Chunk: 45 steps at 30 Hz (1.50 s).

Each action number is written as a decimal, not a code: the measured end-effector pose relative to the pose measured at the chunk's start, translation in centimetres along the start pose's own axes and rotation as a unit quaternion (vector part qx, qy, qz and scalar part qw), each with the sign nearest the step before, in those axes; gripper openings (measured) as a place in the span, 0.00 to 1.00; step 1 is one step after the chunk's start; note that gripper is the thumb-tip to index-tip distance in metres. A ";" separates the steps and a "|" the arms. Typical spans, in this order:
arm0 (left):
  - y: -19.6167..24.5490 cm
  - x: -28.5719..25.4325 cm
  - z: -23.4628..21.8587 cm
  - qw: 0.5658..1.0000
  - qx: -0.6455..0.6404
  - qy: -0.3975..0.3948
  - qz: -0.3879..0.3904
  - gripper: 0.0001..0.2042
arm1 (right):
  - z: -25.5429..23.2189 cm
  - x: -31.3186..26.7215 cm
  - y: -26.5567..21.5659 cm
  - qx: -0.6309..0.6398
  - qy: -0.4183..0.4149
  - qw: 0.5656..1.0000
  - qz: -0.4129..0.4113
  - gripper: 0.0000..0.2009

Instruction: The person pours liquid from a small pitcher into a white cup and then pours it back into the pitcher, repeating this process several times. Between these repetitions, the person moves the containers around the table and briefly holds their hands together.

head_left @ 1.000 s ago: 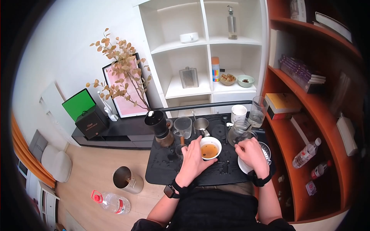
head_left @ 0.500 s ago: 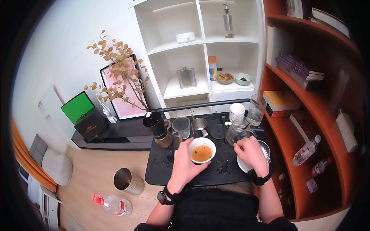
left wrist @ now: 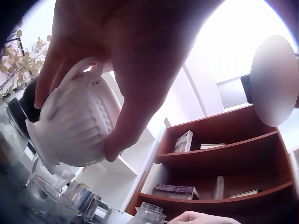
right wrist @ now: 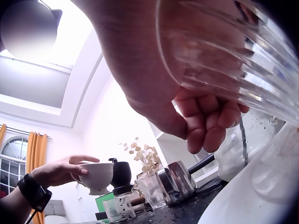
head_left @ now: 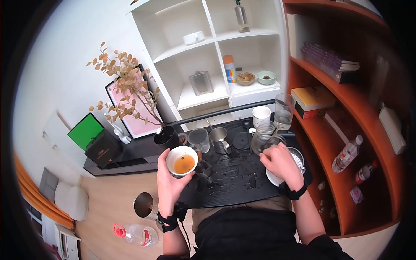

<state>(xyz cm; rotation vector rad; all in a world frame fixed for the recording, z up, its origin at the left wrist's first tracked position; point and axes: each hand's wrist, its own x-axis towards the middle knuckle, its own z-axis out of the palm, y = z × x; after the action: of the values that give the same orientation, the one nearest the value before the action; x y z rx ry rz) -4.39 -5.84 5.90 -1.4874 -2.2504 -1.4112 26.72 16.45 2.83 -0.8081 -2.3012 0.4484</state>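
Note:
My left hand (head_left: 172,177) grips a white fluted teacup (left wrist: 74,126), fingers on one side and thumb on the other. Amber-brown liquid (head_left: 184,164) with dark specks shows inside it. The cup is held up over the tray table's left part, overlapping the black-topped grinder (head_left: 167,138) in the head view. My right hand (head_left: 281,164) hovers by a white saucer (head_left: 274,177) and a ridged clear glass (right wrist: 224,51), its fingers loosely curled. Nothing shows between those fingers (right wrist: 198,135). Behind them stands a glass jug (head_left: 262,135).
On the wet black tray table (head_left: 234,186) stand a glass mug (head_left: 198,139), a steel pitcher (head_left: 220,141), a white patterned cup (head_left: 261,116) and a tall glass (head_left: 284,115). A metal bin (head_left: 145,205) and a large plastic bottle (head_left: 141,235) are on the floor at left. Bookshelf (head_left: 299,65) at right.
My left hand has carried the teacup leftward from the table's middle to its left side. My right hand has stayed by the saucer. The head view has shifted and tilted slightly.

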 end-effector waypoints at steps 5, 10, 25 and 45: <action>-1.1 -0.3 0.5 1.000 0.026 -0.002 -0.002 0.50 | 0.1 0.0 0.2 0.001 0.003 1.000 0.001 0.18; -2.0 -0.6 0.9 0.999 0.053 -0.002 0.002 0.51 | 0.1 0.1 0.1 0.001 0.003 1.000 -0.003 0.18; -2.4 -0.5 1.5 0.991 0.113 0.001 0.070 0.50 | 0.0 0.1 0.0 0.001 -0.005 1.000 0.005 0.18; 0.2 -0.1 0.8 0.954 0.230 -0.062 0.180 0.53 | 0.3 -0.1 0.5 0.002 -0.003 1.000 0.008 0.18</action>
<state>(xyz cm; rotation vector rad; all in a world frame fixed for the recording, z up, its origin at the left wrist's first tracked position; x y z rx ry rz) -3.92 -5.31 5.53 -1.7256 -2.0337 -0.6522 26.76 16.72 2.34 -0.8252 -2.2995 0.4618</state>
